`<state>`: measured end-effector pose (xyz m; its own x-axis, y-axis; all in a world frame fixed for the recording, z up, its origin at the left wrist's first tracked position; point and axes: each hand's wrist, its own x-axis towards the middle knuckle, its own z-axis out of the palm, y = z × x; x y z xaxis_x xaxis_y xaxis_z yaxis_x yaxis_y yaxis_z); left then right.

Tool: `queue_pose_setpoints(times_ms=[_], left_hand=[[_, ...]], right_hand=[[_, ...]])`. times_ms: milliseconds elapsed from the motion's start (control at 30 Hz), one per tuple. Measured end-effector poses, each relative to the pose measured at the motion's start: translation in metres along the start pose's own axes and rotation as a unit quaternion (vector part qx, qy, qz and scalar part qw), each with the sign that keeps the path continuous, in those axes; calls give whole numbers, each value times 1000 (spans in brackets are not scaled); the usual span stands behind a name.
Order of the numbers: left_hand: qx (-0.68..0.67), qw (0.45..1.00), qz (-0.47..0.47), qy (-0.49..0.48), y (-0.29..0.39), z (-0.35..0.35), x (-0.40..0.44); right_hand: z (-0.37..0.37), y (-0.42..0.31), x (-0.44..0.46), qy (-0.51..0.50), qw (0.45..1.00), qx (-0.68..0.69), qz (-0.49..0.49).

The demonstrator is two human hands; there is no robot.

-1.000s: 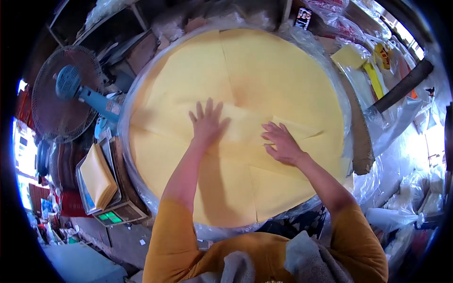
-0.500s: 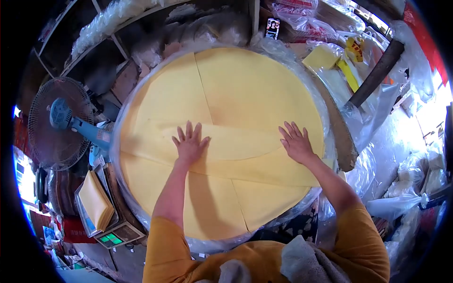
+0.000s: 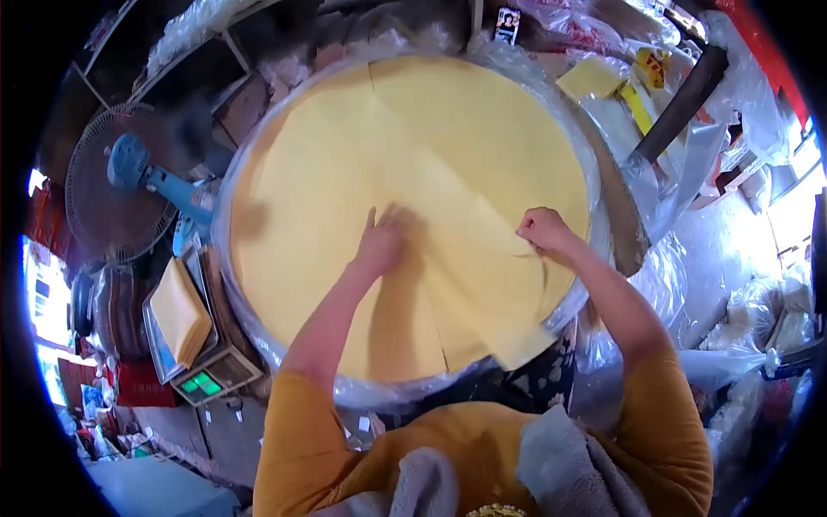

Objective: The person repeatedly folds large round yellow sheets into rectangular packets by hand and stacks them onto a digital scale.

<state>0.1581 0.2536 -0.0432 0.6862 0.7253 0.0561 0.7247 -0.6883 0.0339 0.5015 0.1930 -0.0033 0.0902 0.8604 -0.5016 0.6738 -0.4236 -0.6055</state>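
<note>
A round work surface is spread with thin pale yellow sheets (image 3: 310, 181) that overlap along several seams. Near the middle lies my left hand (image 3: 384, 243), its fingers apart and slightly blurred over the sheets. On the right, my right hand (image 3: 545, 231) is closed in a pinch at the edge of a long yellow sheet (image 3: 469, 246). This sheet runs diagonally from the centre, and one end hangs past the front rim near my body. Clear plastic (image 3: 332, 392) shows around the rim.
To the left stand a blue fan (image 3: 129, 161) and a scale (image 3: 215, 379) with a green display, carrying a stack of folded yellow sheets (image 3: 178, 312). A dark post (image 3: 685, 103), plastic bags and a phone (image 3: 506, 26) are beyond the right and far sides.
My right hand has closed from spread fingers onto the sheet's edge. My left hand has shifted right. The long sheet has swung from lying crosswise to diagonal, its end now over the front rim.
</note>
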Motion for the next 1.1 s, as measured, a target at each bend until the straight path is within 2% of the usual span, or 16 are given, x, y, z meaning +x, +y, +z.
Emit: queue_pose_setpoints(times_ms=[33,67,100,133,233,333,367,433,467,567,667,767,867,1000,1100], left_hand=[[-19,1000,-5,19,2,-3,-9],[-63,998,-9,22,8,-5,-21],[-82,996,-5,22,11,-3,-40],[-104,994,5,25,16,0,-52],[-144,989,12,24,24,11,-73],[-199,979,12,-32,41,-10,-78],[-222,973,13,-59,47,-17,-78],[-158,985,45,-59,50,-9,-81],[-125,988,62,-60,51,-7,-82],[-148,984,76,-62,51,-14,-83],[-123,987,67,-83,53,-20,-82],[-99,987,67,-103,51,-16,-81],[-72,993,71,-58,50,-17,-77],[-90,991,74,59,39,-2,-69],[-189,975,19,114,36,3,-59]], right_hand=[[4,-4,-6,-74,992,77,66],[14,-1,-11,13,998,14,-60],[29,2,-19,98,976,-45,-187],[37,7,-26,187,928,-103,-306],[71,4,-21,243,901,-146,-328],[108,-6,-12,237,920,-94,-296],[116,-11,-16,233,916,-168,-281],[126,-21,-26,222,891,-311,-247],[130,-18,-22,226,888,-316,-247],[117,-22,-27,169,911,-286,-243],[88,-4,-12,100,930,-98,-340],[59,11,-16,75,897,-208,-382],[46,17,-17,-33,866,-287,-409],[35,6,-26,-62,873,-231,-425],[37,6,-23,-42,880,-186,-434]])
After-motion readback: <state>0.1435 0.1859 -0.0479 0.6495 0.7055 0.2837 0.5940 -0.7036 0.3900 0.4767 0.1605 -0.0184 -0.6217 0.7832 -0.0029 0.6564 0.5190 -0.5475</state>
